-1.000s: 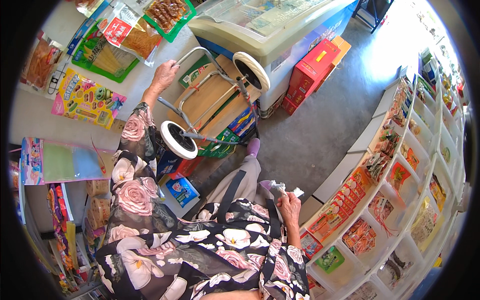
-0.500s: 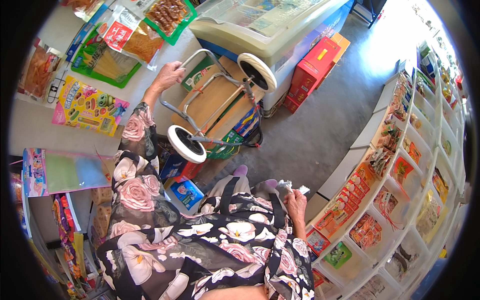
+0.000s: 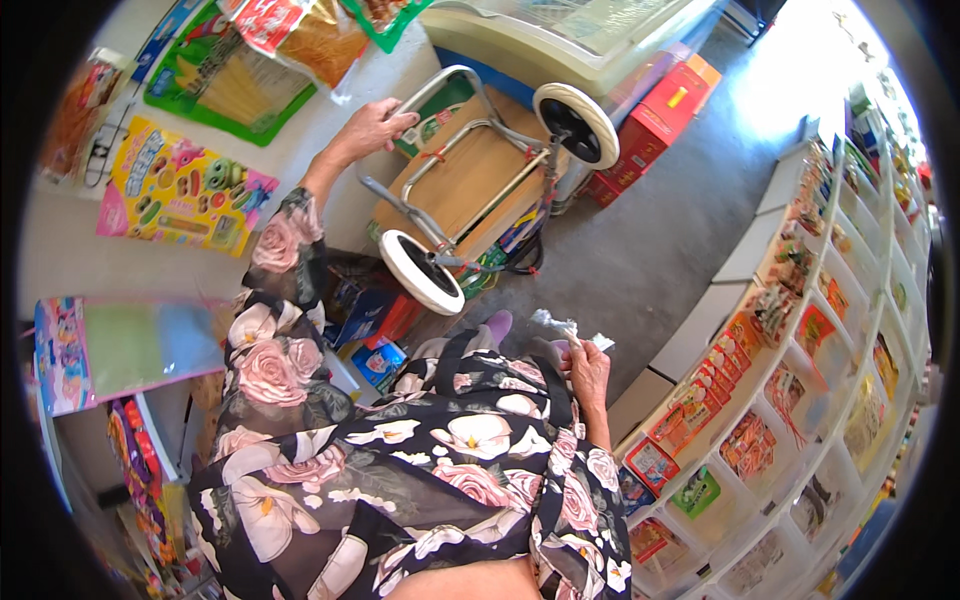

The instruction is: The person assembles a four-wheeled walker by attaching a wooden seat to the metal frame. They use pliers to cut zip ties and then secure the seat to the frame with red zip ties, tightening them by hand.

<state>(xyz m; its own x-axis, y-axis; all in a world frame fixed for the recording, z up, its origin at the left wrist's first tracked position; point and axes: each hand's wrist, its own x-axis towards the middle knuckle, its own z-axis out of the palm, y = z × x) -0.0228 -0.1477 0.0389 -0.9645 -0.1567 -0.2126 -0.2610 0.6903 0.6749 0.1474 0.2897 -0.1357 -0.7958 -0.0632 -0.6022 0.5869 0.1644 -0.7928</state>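
A small two-wheeled hand cart (image 3: 470, 150) with a grey tube frame lies tipped over, its white-rimmed wheels turned up, against a brown board or carton. My left hand (image 3: 372, 132) reaches out and is closed round the near-left bar of its frame. My right hand (image 3: 588, 375) is low in front of my body on the right, closed on a crumpled white tissue (image 3: 562, 326) whose ends stick out past the fingers.
On the left a white counter carries snack packets, among them a yellow packet (image 3: 180, 190). A chest freezer (image 3: 560, 45) and a red carton (image 3: 655, 115) stand beyond the cart. Shelves of clear bins (image 3: 750, 440) curve along the right. Grey floor (image 3: 640, 255) lies between.
The cart, freezer and my left hand appear further right in the view, while the counter packets look closer. My left hand keeps its hold on the cart, my right on the tissue.
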